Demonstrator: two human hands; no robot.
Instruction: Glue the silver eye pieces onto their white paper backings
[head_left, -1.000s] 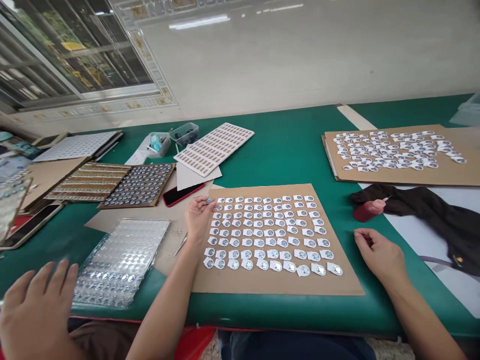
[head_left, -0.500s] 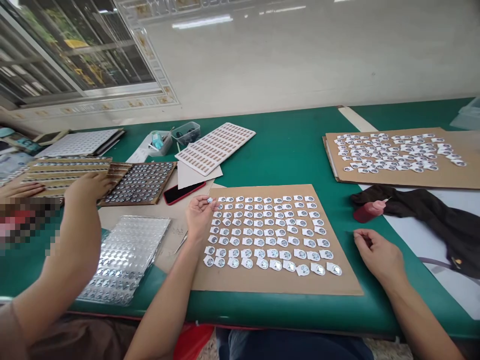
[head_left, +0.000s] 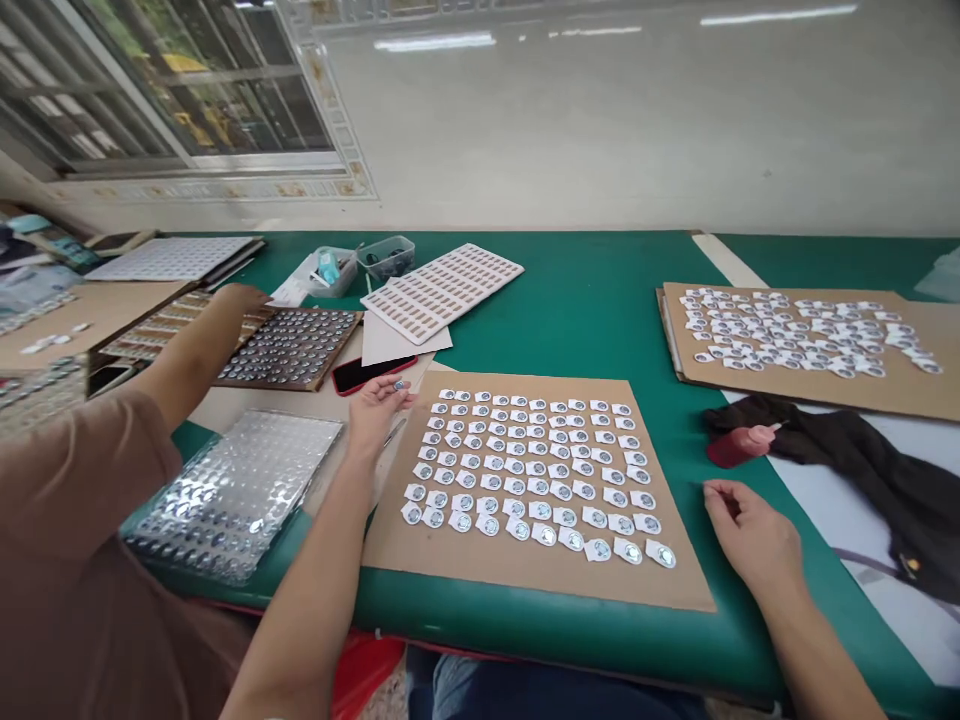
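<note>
My left hand (head_left: 377, 410) is pinched at the fingertips on a small round silver-blue piece (head_left: 400, 385), just above the top left corner of a brown cardboard sheet (head_left: 525, 575). Rows of white paper tabs (head_left: 514, 485), each bearing a round shiny disc, cover most of that sheet. My right hand (head_left: 754, 540) rests on the green table to the right of the cardboard, fingers curled in, with nothing visible in them. Close beyond it lies a small bottle of dark red liquid (head_left: 731, 448) with a pink top, against a dark cloth (head_left: 840, 440).
At left, a co-worker's arm (head_left: 202, 345) reaches over boards beside a dark board of round metal pieces (head_left: 292, 345). Clear bubbled plastic sheets (head_left: 247, 480), a red-edged phone (head_left: 360, 372) and a white slotted board (head_left: 442, 290) lie nearby. More tabs cover another cardboard (head_left: 690, 365) at right.
My left hand has moved slightly left and up off the cardboard with the piece. The co-worker's arm has reached farther forward, and the striped board there has moved. My right hand stays put.
</note>
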